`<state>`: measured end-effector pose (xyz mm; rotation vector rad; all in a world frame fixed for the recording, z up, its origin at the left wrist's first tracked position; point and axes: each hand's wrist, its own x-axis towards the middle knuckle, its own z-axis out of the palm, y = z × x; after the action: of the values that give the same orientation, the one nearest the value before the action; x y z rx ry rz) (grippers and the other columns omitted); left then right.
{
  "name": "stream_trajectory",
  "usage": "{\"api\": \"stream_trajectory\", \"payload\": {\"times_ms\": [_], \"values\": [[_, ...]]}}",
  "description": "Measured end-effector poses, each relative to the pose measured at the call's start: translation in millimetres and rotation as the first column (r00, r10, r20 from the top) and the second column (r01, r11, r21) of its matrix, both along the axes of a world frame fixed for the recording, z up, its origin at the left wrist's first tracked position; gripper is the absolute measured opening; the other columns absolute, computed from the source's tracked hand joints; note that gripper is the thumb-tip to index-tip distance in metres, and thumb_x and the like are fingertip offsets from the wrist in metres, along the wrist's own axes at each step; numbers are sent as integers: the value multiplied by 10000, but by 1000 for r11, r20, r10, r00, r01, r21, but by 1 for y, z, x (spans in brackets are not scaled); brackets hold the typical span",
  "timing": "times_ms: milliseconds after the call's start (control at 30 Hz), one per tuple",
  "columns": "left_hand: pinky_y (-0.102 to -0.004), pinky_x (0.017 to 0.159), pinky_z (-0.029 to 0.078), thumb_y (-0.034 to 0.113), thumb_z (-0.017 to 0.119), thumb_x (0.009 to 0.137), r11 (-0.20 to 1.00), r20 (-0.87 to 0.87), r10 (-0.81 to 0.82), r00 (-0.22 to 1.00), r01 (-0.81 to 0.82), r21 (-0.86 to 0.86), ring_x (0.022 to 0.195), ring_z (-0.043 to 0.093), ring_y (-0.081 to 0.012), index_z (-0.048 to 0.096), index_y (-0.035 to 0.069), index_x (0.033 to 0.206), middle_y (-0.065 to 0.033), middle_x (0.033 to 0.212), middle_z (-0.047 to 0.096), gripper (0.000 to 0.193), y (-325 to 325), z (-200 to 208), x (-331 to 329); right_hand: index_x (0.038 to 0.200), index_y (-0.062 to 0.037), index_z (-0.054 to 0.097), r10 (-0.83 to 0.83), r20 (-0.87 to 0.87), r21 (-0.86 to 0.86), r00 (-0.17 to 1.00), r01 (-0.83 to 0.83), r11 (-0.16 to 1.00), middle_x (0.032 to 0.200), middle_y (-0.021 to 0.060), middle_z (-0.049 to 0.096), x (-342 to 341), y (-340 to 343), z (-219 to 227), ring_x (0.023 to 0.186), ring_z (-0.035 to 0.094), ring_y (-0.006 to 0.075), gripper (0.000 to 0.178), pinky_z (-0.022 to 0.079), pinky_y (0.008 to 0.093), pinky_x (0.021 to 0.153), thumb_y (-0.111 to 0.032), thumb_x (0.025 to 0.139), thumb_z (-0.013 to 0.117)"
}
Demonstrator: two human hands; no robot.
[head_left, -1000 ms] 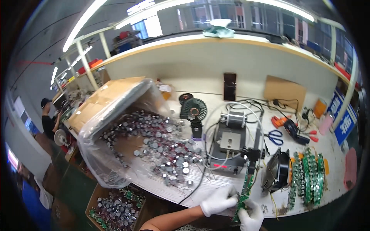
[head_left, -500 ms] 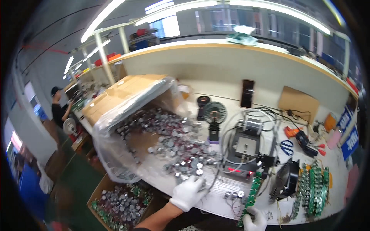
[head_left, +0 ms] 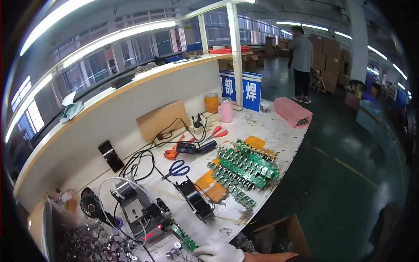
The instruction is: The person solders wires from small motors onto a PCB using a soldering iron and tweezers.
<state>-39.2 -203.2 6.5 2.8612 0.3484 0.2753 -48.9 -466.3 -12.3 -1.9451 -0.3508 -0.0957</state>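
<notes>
My right hand (head_left: 219, 250), in a white glove, is at the bottom of the view with its fingers closed on the near end of a green circuit board strip (head_left: 185, 237). The far end of that strip reaches the soldering machine (head_left: 135, 210), beside a glowing red light. Left of the strip lie a few small round metal motors (head_left: 176, 247) with thin wires. A large pile of similar motors (head_left: 102, 245) spreads at the lower left, partly cut off by the view's edge. My left hand is out of view.
Stacked green circuit boards (head_left: 248, 166) lie on the right of the bench. Nearby are a black wire spool (head_left: 194, 198), blue-handled scissors (head_left: 176, 169), a small fan (head_left: 91, 205), a phone (head_left: 111, 156) and cables. A cardboard box (head_left: 283, 236) stands below the edge; a person (head_left: 301, 56) stands far off.
The view has swung to the right, so the bench appears shifted left and the aisle now shows. My left hand, earlier at the motor pile, has left the view. The right hand stays at the strip.
</notes>
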Motion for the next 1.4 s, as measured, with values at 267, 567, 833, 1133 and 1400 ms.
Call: {"api": "stream_trajectory", "payload": {"times_ms": [267,567,833,1133,1400], "values": [[-340,652,520,-50,653,743,892,636,-376,674,448,53,730,611,-254,620,-30,1005,-150,897,629,265,-30,-3,-12,954,-88,689,3,87,-35,996,0,999,881,93,644,-2,-1,-3,847,604,286,176,486,387,754,-203,836,627],[-368,721,526,-47,705,745,621,581,-585,566,773,-127,829,634,-308,647,28,957,-166,984,642,232,-86,-23,-31,1092,-32,644,264,73,-95,962,-257,962,1002,127,654,11,-9,-15,867,635,263,249,502,359,797,-161,880,669],[-364,643,498,87,688,648,527,470,-719,512,843,-112,851,633,-261,639,136,876,-49,1007,638,237,-77,-13,-18,931,-70,718,116,-48,59,992,-113,992,836,108,634,14,-9,6,760,613,264,132,487,336,687,-152,829,700],[-365,716,481,48,666,628,648,395,-672,626,756,-96,869,610,-236,636,125,805,-8,953,643,196,-46,-3,-9,826,-41,706,0,21,5,1000,0,1000,814,101,631,7,2,9,728,629,253,84,498,333,655,-69,749,723],[-373,709,467,-5,662,615,777,295,-609,736,629,34,870,590,-253,611,81,769,-31,923,630,184,-32,-7,0,831,-38,702,20,69,-91,997,-14,996,827,104,635,8,3,14,747,631,255,82,504,335,674,-70,755,710]]}}
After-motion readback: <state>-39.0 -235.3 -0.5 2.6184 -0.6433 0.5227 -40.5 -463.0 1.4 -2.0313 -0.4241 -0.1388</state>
